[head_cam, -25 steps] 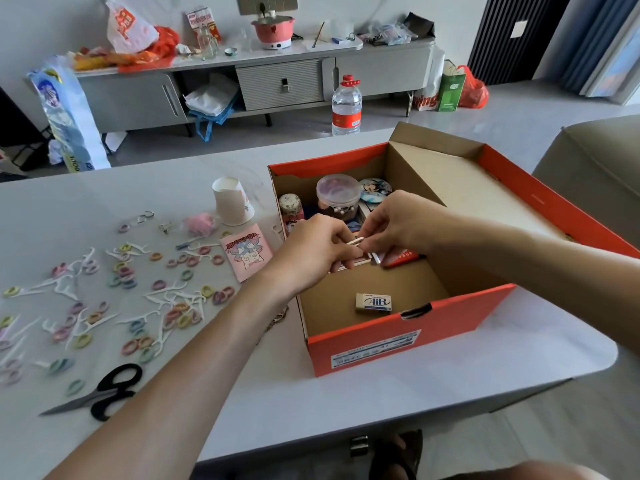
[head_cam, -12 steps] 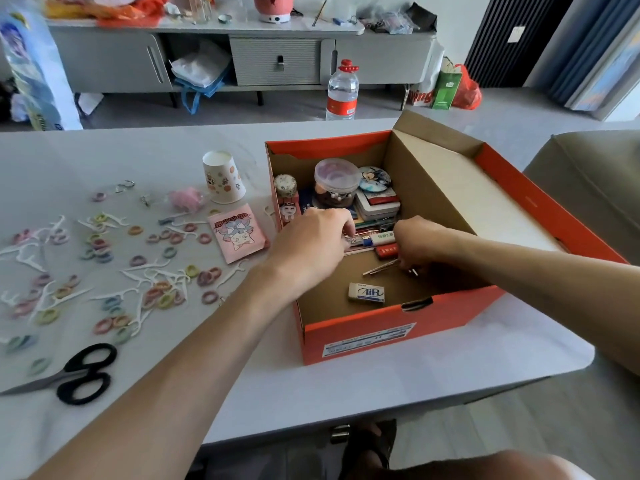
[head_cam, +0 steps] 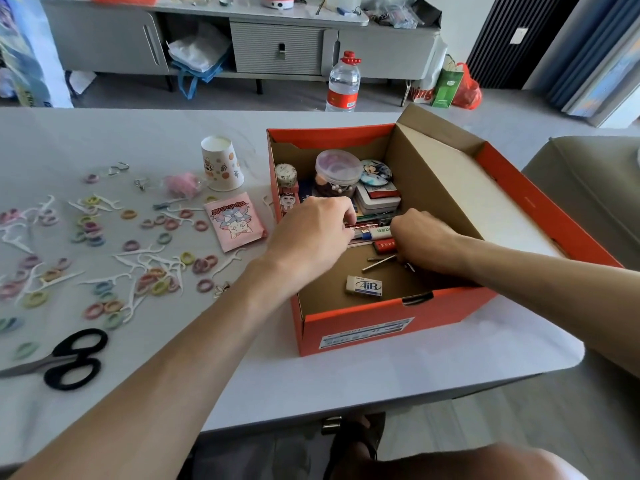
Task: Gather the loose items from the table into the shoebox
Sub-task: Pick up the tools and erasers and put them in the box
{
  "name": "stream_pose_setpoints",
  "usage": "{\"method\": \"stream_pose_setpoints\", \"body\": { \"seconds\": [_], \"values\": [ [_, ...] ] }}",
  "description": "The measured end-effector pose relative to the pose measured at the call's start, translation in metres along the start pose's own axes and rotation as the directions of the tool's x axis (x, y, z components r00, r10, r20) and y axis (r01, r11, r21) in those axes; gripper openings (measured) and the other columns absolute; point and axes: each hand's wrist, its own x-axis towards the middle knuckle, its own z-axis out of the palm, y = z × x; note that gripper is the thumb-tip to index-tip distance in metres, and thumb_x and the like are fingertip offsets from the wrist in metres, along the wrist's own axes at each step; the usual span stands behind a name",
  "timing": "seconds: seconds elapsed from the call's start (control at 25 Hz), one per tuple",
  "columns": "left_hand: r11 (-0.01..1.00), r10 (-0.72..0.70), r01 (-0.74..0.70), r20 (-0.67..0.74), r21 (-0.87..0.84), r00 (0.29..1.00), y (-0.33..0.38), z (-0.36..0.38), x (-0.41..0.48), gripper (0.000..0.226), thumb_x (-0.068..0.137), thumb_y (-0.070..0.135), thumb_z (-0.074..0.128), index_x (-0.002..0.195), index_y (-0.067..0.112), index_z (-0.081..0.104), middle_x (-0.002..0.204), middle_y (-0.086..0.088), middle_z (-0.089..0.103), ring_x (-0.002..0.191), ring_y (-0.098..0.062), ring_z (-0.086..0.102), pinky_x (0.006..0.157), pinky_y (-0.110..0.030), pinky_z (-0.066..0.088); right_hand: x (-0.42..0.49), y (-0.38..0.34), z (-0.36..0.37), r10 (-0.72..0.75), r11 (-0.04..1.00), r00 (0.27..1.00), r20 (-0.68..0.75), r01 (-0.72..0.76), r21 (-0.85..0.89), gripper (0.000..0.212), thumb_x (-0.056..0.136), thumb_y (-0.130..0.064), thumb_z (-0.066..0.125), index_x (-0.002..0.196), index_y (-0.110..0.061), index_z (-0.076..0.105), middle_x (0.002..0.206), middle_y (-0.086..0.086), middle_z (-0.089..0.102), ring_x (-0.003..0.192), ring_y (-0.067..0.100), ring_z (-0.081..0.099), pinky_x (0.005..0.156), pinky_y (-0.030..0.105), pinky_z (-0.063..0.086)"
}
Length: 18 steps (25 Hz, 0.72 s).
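The orange shoebox [head_cam: 381,320] is seen right of centre on the table [head_cam: 277,375], with both hands lowered inside it, close but apart. The left hand [head_cam: 311,233] is curled over small stationery [head_cam: 377,232] and the right hand [head_cam: 422,244] is curled near the box floor; whether anything is gripped cannot be told. Hair ties [head_cam: 204,265] and floss picks [head_cam: 145,251] are scattered at the left.

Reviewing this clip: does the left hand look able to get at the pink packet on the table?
Probably yes. The pink packet lies uncovered on the table just beside the left hand; only the shoebox wall stands between them.
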Motion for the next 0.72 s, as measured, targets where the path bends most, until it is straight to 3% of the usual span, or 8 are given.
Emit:
{"method": "stream_pose_setpoints", "body": {
  "seconds": [0.32,0.52,0.72],
  "values": [
    [1.0,0.011,-0.011,-0.007,-0.003,1.0,-0.0004,0.0012,0.0004,0.013,0.092,0.023,0.063,0.104,0.023,0.068,0.092,0.003,0.069,0.086,-0.017,0.064,0.073,-0.032,0.053,0.0035,0.0015,-0.0012,0.047,0.997,0.998,0.049,-0.049,0.06,0.022,0.083,-0.009,0.069,0.104,-0.003,0.064,0.103,0.018,0.067,0.092,0.034,0.066,0.065,0.03,0.048],
    [1.0,0.0,0.0,0.015,0.009,1.0,0.0015,0.0004,0.0,0.013,0.093,0.027,0.062,0.105,0.025,0.068,0.092,0.003,0.07,0.085,-0.018,0.064,0.07,-0.029,0.05,-0.0001,0.0046,-0.0036,0.001,0.995,0.99,0.139,-0.015,0.101,0.026,0.075,-0.008,0.077,0.1,-0.006,0.07,0.098,0.016,0.069,0.088,0.032,0.067,0.073,0.033,0.055],
    [1.0,0.004,-0.004,0.018,0.01,1.0,0.0024,-0.001,-0.0003,0.014,0.093,0.028,0.063,0.105,0.025,0.068,0.093,0.002,0.07,0.087,-0.018,0.064,0.072,-0.031,0.052,-0.0029,0.0084,-0.0025,0.005,0.992,0.999,0.041,-0.01,0.129,0.014,0.083,-0.005,0.065,0.097,-0.004,0.067,0.098,0.018,0.067,0.089,0.035,0.065,0.078,0.038,0.056]
  ]
}}
